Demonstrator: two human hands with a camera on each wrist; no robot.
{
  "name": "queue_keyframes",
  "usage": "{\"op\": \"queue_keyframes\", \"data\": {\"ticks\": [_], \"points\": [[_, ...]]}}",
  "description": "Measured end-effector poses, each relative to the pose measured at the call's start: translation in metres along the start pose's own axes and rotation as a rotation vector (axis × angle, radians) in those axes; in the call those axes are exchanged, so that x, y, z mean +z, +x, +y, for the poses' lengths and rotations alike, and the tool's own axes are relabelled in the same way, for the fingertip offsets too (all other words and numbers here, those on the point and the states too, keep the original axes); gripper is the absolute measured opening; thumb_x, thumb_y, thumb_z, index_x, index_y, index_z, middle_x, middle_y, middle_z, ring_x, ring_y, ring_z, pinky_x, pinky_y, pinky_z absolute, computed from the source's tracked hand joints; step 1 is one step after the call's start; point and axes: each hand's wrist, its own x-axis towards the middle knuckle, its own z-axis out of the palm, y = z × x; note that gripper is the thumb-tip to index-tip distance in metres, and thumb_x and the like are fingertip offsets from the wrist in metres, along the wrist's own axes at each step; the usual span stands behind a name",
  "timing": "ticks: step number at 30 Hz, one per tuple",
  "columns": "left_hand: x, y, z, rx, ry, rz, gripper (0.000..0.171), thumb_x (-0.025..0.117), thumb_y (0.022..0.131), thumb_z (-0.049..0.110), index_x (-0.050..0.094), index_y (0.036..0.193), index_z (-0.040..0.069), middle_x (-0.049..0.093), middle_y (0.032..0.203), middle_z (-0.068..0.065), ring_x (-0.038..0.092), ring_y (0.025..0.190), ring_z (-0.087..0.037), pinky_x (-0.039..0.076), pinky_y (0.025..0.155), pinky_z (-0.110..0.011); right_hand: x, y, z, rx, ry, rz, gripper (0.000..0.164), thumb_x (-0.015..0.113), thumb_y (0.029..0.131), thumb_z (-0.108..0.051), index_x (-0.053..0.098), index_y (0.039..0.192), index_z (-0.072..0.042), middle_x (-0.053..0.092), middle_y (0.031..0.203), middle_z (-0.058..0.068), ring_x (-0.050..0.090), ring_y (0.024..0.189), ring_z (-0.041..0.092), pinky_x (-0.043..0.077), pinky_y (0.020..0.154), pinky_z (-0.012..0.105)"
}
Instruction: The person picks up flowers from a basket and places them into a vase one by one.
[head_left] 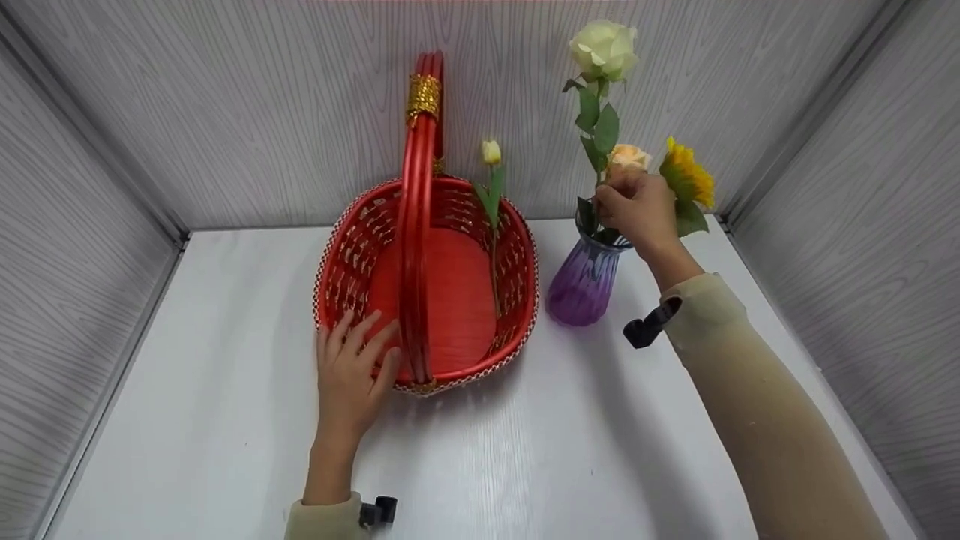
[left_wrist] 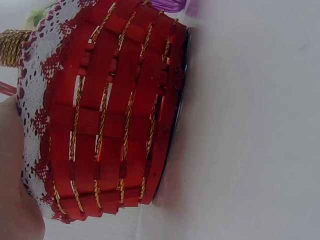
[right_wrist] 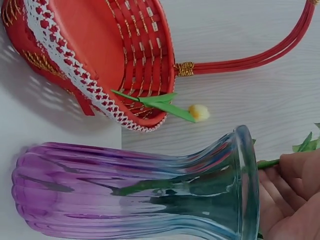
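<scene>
My right hand [head_left: 641, 206] pinches the green stem of a white rose [head_left: 604, 51] just above the mouth of a glass vase [head_left: 581, 289]. The vase shades from purple at its base to blue at the top; in the right wrist view, stems show through its glass. A peach rose [head_left: 628, 156] and a yellow sunflower [head_left: 686, 174] stand around that hand, partly hidden by it. My left hand [head_left: 351, 382] rests on the near-left rim of a red woven basket [head_left: 480, 369], fingers spread over its inside. One pale yellow tulip [head_left: 491, 153] leans against the basket's right inner wall.
The basket's tall red handle [head_left: 415, 247], wrapped with gold cord, arches over its middle. White lace [left_wrist: 37, 120] trims the rim. Basket and vase stand side by side on a white table [head_left: 225, 420], with grey wood-grain panels [head_left: 262, 112] at the back and both sides.
</scene>
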Motion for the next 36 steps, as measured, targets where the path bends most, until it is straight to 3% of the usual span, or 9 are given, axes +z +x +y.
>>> {"op": "queue_keyframes", "data": {"ticks": [8, 14, 17, 22, 28, 32, 36], "points": [[0.001, 0.001, 0.002, 0.006, -0.007, -0.003, 0.039, 0.056, 0.097, 0.044, 0.069, 0.129, 0.025, 0.06, 0.141, -0.007, 0.04, 0.14, -0.037, 0.01, 0.119, -0.064, -0.006, -0.001, 0.001, 0.078, -0.147, -0.073, 0.023, 0.063, 0.096, -0.014, 0.072, 0.108, 0.002, 0.072, 0.09, 0.01, 0.07, 0.073, 0.014, 0.059, 0.065, 0.023], [0.002, 0.001, 0.002, 0.012, -0.016, 0.009, 0.039, 0.057, 0.096, 0.042, 0.07, 0.127, 0.023, 0.061, 0.139, -0.008, 0.042, 0.138, -0.038, 0.011, 0.119, -0.065, -0.013, 0.001, -0.009, 0.122, -0.284, -0.181, 0.025, 0.064, 0.095, -0.013, 0.073, 0.109, 0.005, 0.074, 0.085, 0.009, 0.072, 0.069, 0.012, 0.059, 0.062, 0.024], [0.002, 0.001, 0.002, 0.015, -0.014, 0.01, 0.038, 0.056, 0.097, 0.042, 0.07, 0.127, 0.023, 0.061, 0.139, -0.008, 0.041, 0.139, -0.038, 0.011, 0.119, -0.064, -0.016, 0.002, -0.014, 0.103, -0.366, -0.221, 0.02, 0.065, 0.092, -0.011, 0.076, 0.098, 0.005, 0.073, 0.075, 0.006, 0.07, 0.062, 0.012, 0.057, 0.058, 0.024], [0.001, 0.001, 0.002, 0.008, -0.014, 0.004, 0.04, 0.055, 0.097, 0.044, 0.069, 0.128, 0.023, 0.06, 0.14, -0.007, 0.04, 0.14, -0.037, 0.01, 0.119, -0.063, -0.021, 0.004, -0.02, 0.066, -0.548, -0.281, 0.019, 0.061, 0.083, -0.009, 0.072, 0.068, -0.003, 0.057, 0.055, -0.003, 0.051, 0.05, 0.01, 0.045, 0.048, 0.024], [0.001, 0.0, 0.001, 0.009, -0.008, 0.004, 0.04, 0.055, 0.097, 0.043, 0.069, 0.128, 0.023, 0.06, 0.14, -0.007, 0.04, 0.14, -0.038, 0.01, 0.119, -0.064, -0.024, 0.003, -0.028, 0.066, -0.643, -0.294, 0.022, 0.061, 0.079, -0.007, 0.062, 0.057, -0.01, 0.049, 0.053, -0.003, 0.044, 0.049, 0.012, 0.04, 0.048, 0.026], [0.001, 0.001, 0.001, 0.002, -0.002, -0.003, 0.04, 0.055, 0.097, 0.044, 0.068, 0.129, 0.023, 0.06, 0.141, -0.007, 0.039, 0.141, -0.037, 0.01, 0.12, -0.063, -0.03, -0.007, -0.033, 0.011, -0.656, -0.253, 0.019, 0.061, 0.079, -0.009, 0.069, 0.062, -0.008, 0.056, 0.057, 0.001, 0.046, 0.052, 0.013, 0.042, 0.049, 0.026], [0.0, 0.001, 0.001, -0.002, 0.0, 0.0, 0.04, 0.055, 0.097, 0.043, 0.068, 0.13, 0.023, 0.059, 0.141, -0.007, 0.039, 0.141, -0.036, 0.01, 0.12, -0.063, -0.03, -0.018, -0.034, 0.007, -0.473, -0.245, 0.02, 0.065, 0.089, -0.016, 0.077, 0.085, -0.002, 0.07, 0.073, 0.006, 0.062, 0.063, 0.015, 0.057, 0.06, 0.026]]}}
